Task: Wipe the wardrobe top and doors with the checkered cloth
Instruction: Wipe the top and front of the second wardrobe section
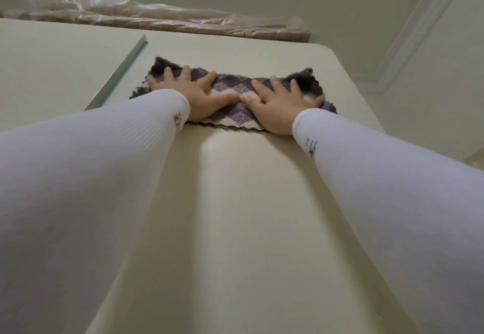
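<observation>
Hands: left hand and right hand flat, fingers spread, pressing cloth
Edges: cloth near top of door; wide door surface below

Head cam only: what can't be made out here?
Wardrobe top: head view, hidden behind the upper edge of the wardrobe door; only a plastic-wrapped bundle shows above it.
Checkered cloth under the left hand and right hand: head view, covered by flat palms.
Lower door: head view, covered by white sleeves, cut off at the bottom edge.
Bundle's contents: head view, blurred, wrap hides them.
</observation>
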`<state>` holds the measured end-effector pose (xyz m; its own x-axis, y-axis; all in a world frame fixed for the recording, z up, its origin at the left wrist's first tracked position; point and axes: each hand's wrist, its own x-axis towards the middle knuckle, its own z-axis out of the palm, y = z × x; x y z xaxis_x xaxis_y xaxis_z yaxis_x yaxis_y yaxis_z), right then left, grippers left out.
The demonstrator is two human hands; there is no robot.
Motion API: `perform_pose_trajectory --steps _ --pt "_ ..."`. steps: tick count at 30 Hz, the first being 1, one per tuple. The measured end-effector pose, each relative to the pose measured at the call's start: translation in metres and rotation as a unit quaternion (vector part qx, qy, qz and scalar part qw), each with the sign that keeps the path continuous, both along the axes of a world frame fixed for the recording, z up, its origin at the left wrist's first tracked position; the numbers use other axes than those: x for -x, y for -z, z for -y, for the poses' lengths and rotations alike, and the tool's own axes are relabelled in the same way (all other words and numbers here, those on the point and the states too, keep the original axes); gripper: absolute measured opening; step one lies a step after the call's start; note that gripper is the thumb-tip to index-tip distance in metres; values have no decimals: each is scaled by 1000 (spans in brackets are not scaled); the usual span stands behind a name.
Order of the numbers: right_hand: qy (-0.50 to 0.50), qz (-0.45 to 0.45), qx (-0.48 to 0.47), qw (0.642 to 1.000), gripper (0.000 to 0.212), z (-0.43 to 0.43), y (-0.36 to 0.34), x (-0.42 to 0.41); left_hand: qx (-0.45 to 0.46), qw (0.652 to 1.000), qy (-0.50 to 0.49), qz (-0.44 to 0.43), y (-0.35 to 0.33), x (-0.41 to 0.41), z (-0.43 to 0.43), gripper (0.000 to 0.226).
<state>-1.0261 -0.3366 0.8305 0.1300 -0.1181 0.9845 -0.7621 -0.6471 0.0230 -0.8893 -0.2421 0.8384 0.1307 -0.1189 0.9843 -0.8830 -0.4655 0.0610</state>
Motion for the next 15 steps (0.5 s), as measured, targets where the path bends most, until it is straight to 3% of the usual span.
perform_pose_trajectory --steps 10,15 --pt "19 49 -29 998 63 66 18 99 -49 998 -4 48 -7 95 57 82" --pt "-4 62 -36 997 60 76 11 111 -23 998 2 63 -14 105 71 83"
